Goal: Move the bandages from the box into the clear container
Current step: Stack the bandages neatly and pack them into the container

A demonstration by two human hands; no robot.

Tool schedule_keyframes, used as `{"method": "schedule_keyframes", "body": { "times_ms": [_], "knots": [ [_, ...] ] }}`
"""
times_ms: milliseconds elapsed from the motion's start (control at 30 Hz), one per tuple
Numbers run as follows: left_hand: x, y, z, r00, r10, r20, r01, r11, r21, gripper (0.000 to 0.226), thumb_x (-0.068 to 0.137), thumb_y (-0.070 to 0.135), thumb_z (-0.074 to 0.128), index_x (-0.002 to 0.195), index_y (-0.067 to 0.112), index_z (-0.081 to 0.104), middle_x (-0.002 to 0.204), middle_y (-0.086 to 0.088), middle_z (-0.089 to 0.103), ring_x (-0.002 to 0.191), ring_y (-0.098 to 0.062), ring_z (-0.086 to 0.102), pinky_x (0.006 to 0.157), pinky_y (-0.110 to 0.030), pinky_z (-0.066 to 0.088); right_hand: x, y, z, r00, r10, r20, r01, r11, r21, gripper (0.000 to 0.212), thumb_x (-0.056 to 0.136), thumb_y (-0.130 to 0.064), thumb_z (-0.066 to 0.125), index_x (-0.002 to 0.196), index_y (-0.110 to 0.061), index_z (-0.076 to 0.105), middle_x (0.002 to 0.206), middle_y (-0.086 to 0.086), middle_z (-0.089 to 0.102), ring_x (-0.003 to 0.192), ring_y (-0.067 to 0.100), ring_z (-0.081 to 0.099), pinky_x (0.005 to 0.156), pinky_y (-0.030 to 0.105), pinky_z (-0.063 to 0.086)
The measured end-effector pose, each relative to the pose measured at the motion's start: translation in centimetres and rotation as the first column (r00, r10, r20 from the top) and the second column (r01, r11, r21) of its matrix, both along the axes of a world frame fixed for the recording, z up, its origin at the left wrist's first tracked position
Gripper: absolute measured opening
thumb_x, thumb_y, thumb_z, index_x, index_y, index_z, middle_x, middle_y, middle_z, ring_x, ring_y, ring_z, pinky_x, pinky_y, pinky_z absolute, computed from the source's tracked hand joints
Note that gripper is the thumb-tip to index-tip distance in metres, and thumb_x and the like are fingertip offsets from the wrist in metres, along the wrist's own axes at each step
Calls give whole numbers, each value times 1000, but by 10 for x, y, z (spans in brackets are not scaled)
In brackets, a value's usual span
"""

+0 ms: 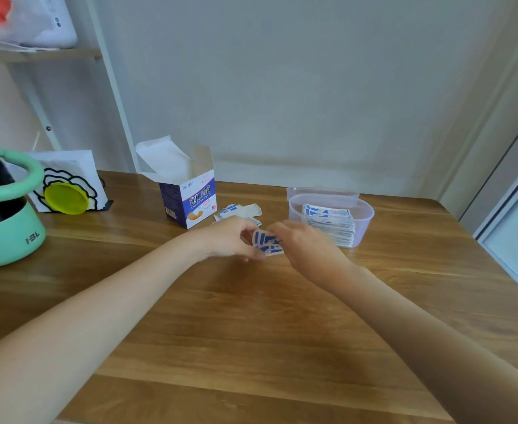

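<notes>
Two hands: both meet above the counter, between box and container.
Left hand: fingers curled, pinching a small bundle of bandages at its left edge.
Right hand: fingers bent over the bundle's right side, touching it; blurred, so I cannot tell whether it grips.
Box: upright on the counter, top flaps open, contents not visible.
Loose bandages: a few lying flat on the counter, just right of the box.
Clear container: right of the hands, holding a stack of bandages inside.
Lid: clear, just behind the container.
Green pot: far left edge of the counter.
</notes>
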State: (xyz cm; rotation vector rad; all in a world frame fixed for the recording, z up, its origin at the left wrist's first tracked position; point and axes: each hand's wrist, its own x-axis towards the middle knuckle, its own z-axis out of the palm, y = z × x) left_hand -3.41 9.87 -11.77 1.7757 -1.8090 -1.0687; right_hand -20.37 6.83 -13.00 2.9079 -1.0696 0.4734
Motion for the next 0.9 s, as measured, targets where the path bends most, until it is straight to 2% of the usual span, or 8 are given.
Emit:
{"method": "schedule_keyframes", "body": {
  "times_ms": [133,300,367,467,567,700,800,900],
  "knots": [
    [-9,4,-11,948,-37,315,68,994,-86,35,81,30,70,112,18,59,101,7,57,88,-9,52,63,-13,39,-7,1,-16,985,89,-150,-90,996,-3,45,92,-5,45,134,-18,42,114,3,53,104,21,51,79,29,43],
    [-16,7,-23,913,-17,408,118,968,-222,20,85,32,64,102,21,63,89,8,53,80,-10,49,62,-20,36,-27,-1,-9,986,66,-153,-63,998,19,38,97,-23,44,134,-25,43,115,-1,58,109,20,47,91,30,40],
    [-15,6,-21,912,-17,411,127,962,-242,16,87,29,63,101,21,64,88,8,55,75,-6,49,60,-20,38,-36,-6,-2,985,6,-175,7,997,76,35,95,-28,49,129,-24,50,116,-2,60,110,19,49,89,30,40],
    [-14,7,-19,915,-9,402,112,966,-233,17,87,28,63,102,21,65,78,14,52,63,-4,49,54,-15,36,-41,-9,2,989,-65,-130,97,961,260,28,90,-18,56,117,-17,61,110,3,65,89,14,52,74,25,41],
    [-17,8,-20,945,3,326,74,972,-222,14,87,27,63,100,21,65,74,13,60,56,-2,56,51,-9,38,-39,-8,3,993,-91,-80,111,944,312,24,89,-14,57,111,-14,66,102,5,67,82,11,48,69,21,36],
    [-18,10,-21,971,23,237,30,975,-219,10,88,23,62,98,23,61,80,12,63,65,-2,62,59,-11,46,-39,-4,3,994,-93,-49,104,944,313,23,90,-13,55,110,-13,66,99,5,69,84,14,55,71,20,39],
    [-13,10,-23,992,59,113,-34,976,-213,7,87,18,63,92,22,60,89,4,68,74,-9,67,75,-25,57,-42,-2,1,994,-94,-56,106,954,281,23,92,-13,53,110,-11,66,99,5,70,88,17,60,74,20,42],
    [-12,8,-24,992,75,102,-52,976,-211,8,87,16,63,92,21,61,92,2,68,75,-10,68,78,-28,57,-41,-2,2,996,-81,-23,84,960,268,26,93,-13,51,116,-12,64,102,6,69,89,17,59,76,21,42]
  ]
}}
